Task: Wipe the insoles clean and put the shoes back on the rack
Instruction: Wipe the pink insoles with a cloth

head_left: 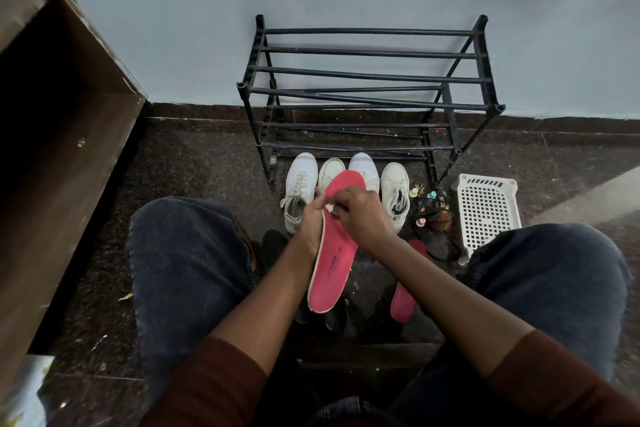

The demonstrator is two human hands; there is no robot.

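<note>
My left hand (311,218) grips a red insole (334,260) by its left edge, holding it up between my knees. My right hand (360,215) pinches a small white wipe (328,207) against the upper part of that insole. A second red insole (405,298) lies on the dark floor to the right, partly hidden by my right forearm. Several white sneakers (300,191) stand in a row on the floor in front of the black metal shoe rack (370,80), whose shelves hold no shoes.
A white perforated plastic basket (486,211) lies on the floor at the right of the rack, with small bottles and dark cords (431,211) beside it. A brown wooden cabinet (62,135) stands at the left. Dark insoles (273,246) lie on the floor under my arms.
</note>
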